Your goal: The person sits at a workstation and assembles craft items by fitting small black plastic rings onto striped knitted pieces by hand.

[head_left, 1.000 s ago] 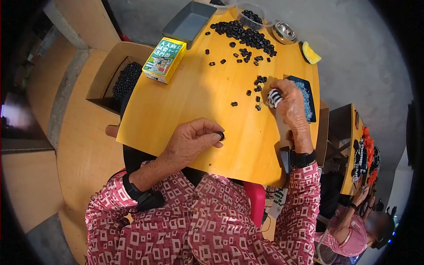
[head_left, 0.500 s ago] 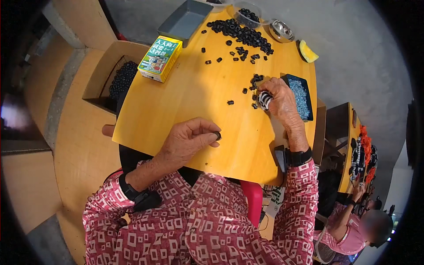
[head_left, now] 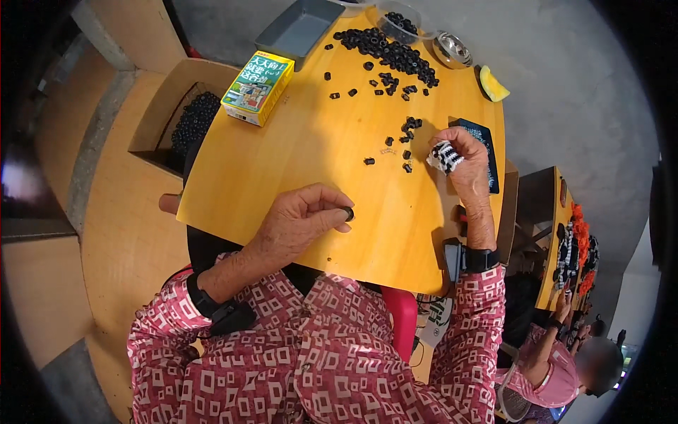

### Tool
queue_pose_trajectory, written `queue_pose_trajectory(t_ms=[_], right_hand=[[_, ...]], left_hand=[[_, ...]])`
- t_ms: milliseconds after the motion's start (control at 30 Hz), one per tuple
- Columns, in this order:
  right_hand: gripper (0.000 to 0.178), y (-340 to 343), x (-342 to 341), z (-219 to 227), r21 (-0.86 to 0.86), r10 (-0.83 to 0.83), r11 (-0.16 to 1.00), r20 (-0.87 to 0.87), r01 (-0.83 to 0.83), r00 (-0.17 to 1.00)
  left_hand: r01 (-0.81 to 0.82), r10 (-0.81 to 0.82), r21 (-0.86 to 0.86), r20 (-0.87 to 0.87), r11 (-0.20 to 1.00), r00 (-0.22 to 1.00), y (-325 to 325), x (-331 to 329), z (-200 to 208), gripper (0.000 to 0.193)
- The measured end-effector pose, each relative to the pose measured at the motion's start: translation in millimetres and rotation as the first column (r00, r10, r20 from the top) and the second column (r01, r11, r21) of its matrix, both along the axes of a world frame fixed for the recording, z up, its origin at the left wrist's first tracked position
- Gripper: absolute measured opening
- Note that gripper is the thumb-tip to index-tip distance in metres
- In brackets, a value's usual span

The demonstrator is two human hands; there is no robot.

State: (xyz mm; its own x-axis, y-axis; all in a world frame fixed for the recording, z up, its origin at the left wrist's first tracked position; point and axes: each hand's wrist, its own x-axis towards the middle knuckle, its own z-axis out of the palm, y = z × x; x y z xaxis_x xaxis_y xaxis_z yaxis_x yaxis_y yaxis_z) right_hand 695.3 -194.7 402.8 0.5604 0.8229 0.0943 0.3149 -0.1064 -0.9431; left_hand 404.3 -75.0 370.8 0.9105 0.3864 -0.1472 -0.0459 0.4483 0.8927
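Over the near part of the yellow table (head_left: 296,155), my left hand (head_left: 300,219) pinches a small round black part (head_left: 349,213) between thumb and fingertips. My right hand (head_left: 472,162) is closed around a black-and-white patterned cloth (head_left: 445,157), bunched up and held just above the tabletop. Partly behind that hand stands a dark tray (head_left: 494,180) of small blue pieces. Left of the cloth lie several loose black parts (head_left: 407,128). A bigger heap of black parts (head_left: 388,51) spreads across the far side.
A yellow-green box (head_left: 258,88) and a grey tray (head_left: 300,32) stand far left. A clear bowl (head_left: 426,30), a metal bowl (head_left: 452,49) and a yellow wedge (head_left: 493,83) line the far right. A cardboard box (head_left: 159,116) holds dark beads. Another person (head_left: 554,374) sits at right.
My right hand has moved right and slightly up, away from the loose black parts, carrying the cloth. More of the cloth shows now. My left hand stays almost still.
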Motion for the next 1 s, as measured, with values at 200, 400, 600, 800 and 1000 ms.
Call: queue_pose_trajectory(t_ms=[200,400,600,800,1000], right_hand=[[0.012,-5.5,-12.3,5.6,-0.008,-0.042,0.999,0.148,0.043,0.988],[0.029,15.5,-45.9,12.3,-0.131,0.124,0.990,0.607,-0.055,0.785],[0.025,30.6,-54.1,8.0,-0.259,0.322,0.946,0.792,-0.192,0.519],[0.023,29.5,-50.2,5.0,-0.287,0.325,0.946,0.822,-0.152,0.468],[0.023,5.2,-27.9,40.6,-0.088,0.116,0.993,0.570,-0.081,0.813]], left_hand=[[0.028,-0.028,0.004,-0.007,1.000,1.000,-0.2,-0.4,-1.3,0.017],[0.036,-0.036,0.023,-0.004,0.999,0.999,0.4,-0.6,0.0,0.018],[0.046,-0.045,0.047,-0.019,0.998,0.999,-0.9,-1.3,3.3,0.018],[0.041,-0.041,0.004,0.064,0.999,0.997,-1.8,-1.0,-8.8,0.018],[0.051,-0.050,-0.017,0.058,0.999,0.997,-2.7,-1.4,-8.6,0.018]])
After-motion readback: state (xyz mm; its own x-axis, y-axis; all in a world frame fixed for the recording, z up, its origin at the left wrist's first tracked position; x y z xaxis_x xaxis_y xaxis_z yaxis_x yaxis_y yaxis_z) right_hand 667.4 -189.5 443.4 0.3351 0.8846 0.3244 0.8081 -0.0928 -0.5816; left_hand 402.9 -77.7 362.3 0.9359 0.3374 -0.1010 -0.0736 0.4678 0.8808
